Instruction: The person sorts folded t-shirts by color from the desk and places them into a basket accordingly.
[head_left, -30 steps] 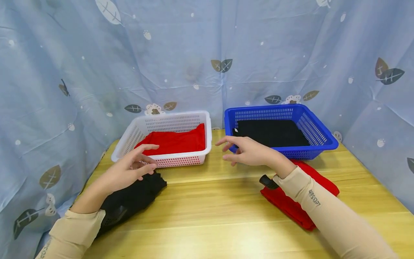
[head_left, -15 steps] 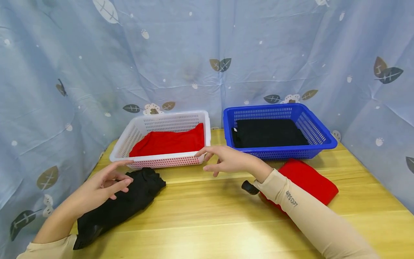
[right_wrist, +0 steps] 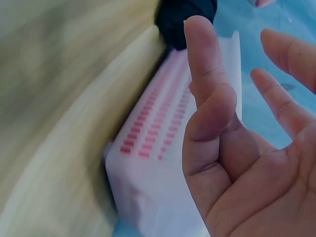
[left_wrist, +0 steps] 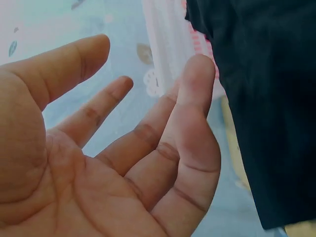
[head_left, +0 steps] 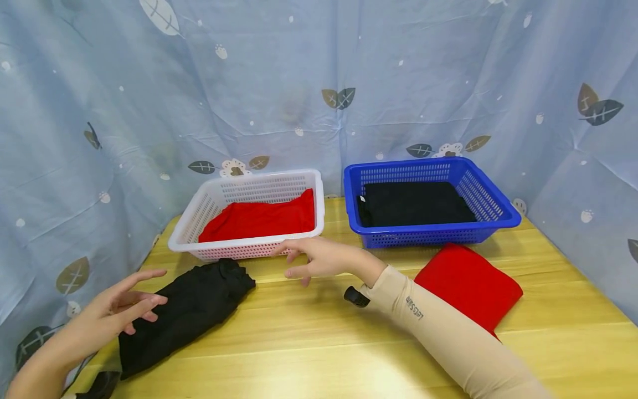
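A folded black cloth (head_left: pixel 191 310), perhaps a garment, lies on the left of the table in front of the white basket (head_left: pixel 171 244). My left hand (head_left: pixel 107 318) hovers at its left side with loosely bent fingers and an empty palm; the left wrist view shows the black cloth (left_wrist: pixel 271 98) beside the fingers, apart from them. My right hand (head_left: pixel 329 260) is over the middle of the table, near the white basket's front right corner, fingers relaxed and holding nothing. Red cloth (head_left: pixel 259 219) lies inside the white basket. Another folded red cloth (head_left: pixel 468 282) is partly hidden by my right sleeve.
At the back right stands a blue basket (head_left: pixel 508 219) with folded black cloth (head_left: pixel 416 204) inside. A patterned light-blue curtain (head_left: pixel 279 83) encloses the wooden table (head_left: pixel 299 354) at the back and sides. Dark bands sit at both wrists.
My right hand has moved left from in front of the blue basket toward the white one. My left hand has drawn back down and left, uncovering more of the black cloth. The cloths stay put.
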`<state>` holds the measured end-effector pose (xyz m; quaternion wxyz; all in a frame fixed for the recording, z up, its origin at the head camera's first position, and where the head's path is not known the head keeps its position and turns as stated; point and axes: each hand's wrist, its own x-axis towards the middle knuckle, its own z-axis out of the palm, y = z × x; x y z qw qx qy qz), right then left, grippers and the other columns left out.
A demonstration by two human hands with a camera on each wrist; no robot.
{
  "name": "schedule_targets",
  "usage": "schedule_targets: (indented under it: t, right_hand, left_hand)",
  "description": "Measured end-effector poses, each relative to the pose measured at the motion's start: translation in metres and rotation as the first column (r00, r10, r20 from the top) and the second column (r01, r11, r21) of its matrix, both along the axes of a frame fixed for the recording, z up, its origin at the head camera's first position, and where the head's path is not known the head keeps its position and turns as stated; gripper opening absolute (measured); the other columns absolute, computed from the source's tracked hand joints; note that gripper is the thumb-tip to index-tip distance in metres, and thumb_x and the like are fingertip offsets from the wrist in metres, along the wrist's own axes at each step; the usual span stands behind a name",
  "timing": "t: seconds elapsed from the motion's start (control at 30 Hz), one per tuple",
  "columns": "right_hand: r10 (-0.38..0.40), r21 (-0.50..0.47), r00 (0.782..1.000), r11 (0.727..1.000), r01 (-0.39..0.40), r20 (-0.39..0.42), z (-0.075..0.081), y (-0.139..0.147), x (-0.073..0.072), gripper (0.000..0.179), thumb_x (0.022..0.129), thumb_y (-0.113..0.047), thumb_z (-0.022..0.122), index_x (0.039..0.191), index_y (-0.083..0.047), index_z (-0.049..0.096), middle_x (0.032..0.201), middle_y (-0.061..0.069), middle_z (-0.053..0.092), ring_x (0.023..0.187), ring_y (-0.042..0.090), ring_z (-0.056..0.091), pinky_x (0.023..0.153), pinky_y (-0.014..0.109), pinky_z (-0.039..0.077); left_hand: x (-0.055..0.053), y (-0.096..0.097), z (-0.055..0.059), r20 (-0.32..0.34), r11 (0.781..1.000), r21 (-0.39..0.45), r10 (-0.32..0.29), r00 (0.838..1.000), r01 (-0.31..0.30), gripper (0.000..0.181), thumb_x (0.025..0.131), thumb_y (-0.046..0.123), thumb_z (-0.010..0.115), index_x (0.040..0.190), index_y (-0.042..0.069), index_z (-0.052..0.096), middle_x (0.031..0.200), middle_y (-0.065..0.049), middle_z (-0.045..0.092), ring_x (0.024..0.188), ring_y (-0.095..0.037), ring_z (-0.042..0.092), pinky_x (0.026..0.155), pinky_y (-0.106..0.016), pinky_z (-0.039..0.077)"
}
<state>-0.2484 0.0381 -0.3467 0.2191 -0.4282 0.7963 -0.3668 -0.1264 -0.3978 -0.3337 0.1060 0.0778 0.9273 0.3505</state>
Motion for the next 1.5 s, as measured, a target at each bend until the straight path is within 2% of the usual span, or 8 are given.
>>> schedule_targets:
  t: [0.2,0.37,0.6,0.67,0.83,1.03,1.2,1.5]
  right_hand:
    - [0.026,-0.027,0.994,0.999,-0.023,0.103,-0.009,-0.021,0.001,0.056,0.106,-0.021,0.07,0.159,-0.022,0.051,0.164,0.01,0.049,0.091,0.028,0.081,0.083,0.035,0.066]
    - [0.04,-0.014,0.993,0.999,-0.039,0.111,-0.019,-0.035,-0.002,0.058,0.107,-0.022,0.069,0.161,-0.021,0.048,0.166,0.015,0.046,0.084,0.021,0.081,0.09,0.033,0.064]
    - [0.014,0.018,0.992,1.0,-0.017,0.129,-0.032,-0.055,-0.006,0.061,0.105,-0.028,0.071,0.162,-0.027,0.048,0.167,0.012,0.046,0.078,0.015,0.081,0.105,0.028,0.055]
    - [0.011,0.012,0.986,1.0,-0.014,0.165,-0.033,-0.061,-0.006,0.061,0.105,-0.028,0.071,0.161,-0.028,0.048,0.167,0.014,0.046,0.078,0.019,0.081,0.098,0.029,0.059]
    - [0.025,0.012,0.976,1.0,-0.029,0.217,-0.035,-0.075,-0.005,0.062,0.105,-0.026,0.071,0.162,-0.03,0.047,0.167,0.019,0.044,0.077,0.025,0.081,0.078,0.032,0.065]
    - [0.043,0.039,0.978,0.998,-0.052,0.204,-0.036,-0.088,-0.007,0.063,0.105,-0.026,0.07,0.163,-0.032,0.044,0.164,0.014,0.047,0.076,0.022,0.081,0.077,0.03,0.064]
    - [0.044,0.051,0.978,0.997,-0.055,0.205,-0.039,-0.096,-0.009,0.06,0.106,-0.026,0.07,0.162,-0.031,0.048,0.149,0.011,0.057,0.075,0.021,0.08,0.074,0.029,0.063]
    - [-0.018,0.054,0.976,0.999,0.006,0.219,-0.044,-0.101,-0.006,0.048,0.105,-0.025,0.072,0.151,-0.026,0.061,0.13,0.004,0.064,0.071,0.021,0.078,0.069,0.027,0.06]
  left_hand:
    - [0.008,-0.015,-0.003,0.089,0.994,-0.057,0.094,0.992,-0.09,0.061,0.116,0.032,0.048,0.169,0.011,0.025,0.131,-0.018,0.071,0.091,-0.01,0.072,0.065,-0.034,0.054]
    - [0.012,-0.028,-0.01,0.151,0.985,-0.101,0.156,0.976,-0.141,0.07,0.116,0.038,0.047,0.17,0.007,0.017,0.125,-0.016,0.069,0.088,-0.015,0.07,0.065,-0.036,0.054]
    - [0.018,-0.039,-0.024,0.216,0.979,-0.077,0.201,0.955,-0.189,0.063,0.116,0.041,0.047,0.17,0.04,0.015,0.13,-0.024,0.066,0.097,-0.02,0.071,0.067,-0.038,0.058]
    - [0.02,-0.04,-0.027,0.212,0.976,-0.093,0.214,0.953,-0.199,0.066,0.116,0.041,0.047,0.172,0.034,0.013,0.131,-0.029,0.064,0.096,-0.021,0.071,0.066,-0.038,0.058]
    - [0.025,-0.042,-0.034,0.219,0.965,-0.168,0.238,0.946,-0.203,0.079,0.116,0.044,0.045,0.168,-0.003,0.008,0.138,-0.048,0.05,0.094,-0.022,0.07,0.065,-0.041,0.058]
    - [0.023,-0.042,-0.045,0.294,0.974,-0.103,0.221,0.93,-0.199,0.083,0.115,0.045,0.047,0.169,0.0,0.002,0.152,-0.052,0.032,0.099,-0.026,0.068,0.066,-0.042,0.056]
    - [0.018,-0.032,-0.048,0.287,0.972,-0.11,0.229,0.93,-0.206,0.086,0.113,0.049,0.05,0.171,0.004,0.006,0.159,-0.047,0.023,0.1,-0.024,0.061,0.066,-0.04,0.056]
    - [0.017,-0.029,-0.048,0.234,0.981,-0.077,0.192,0.953,-0.179,0.082,0.112,0.045,0.057,0.171,0.006,0.015,0.163,-0.039,0.025,0.096,-0.018,0.055,0.065,-0.034,0.056]
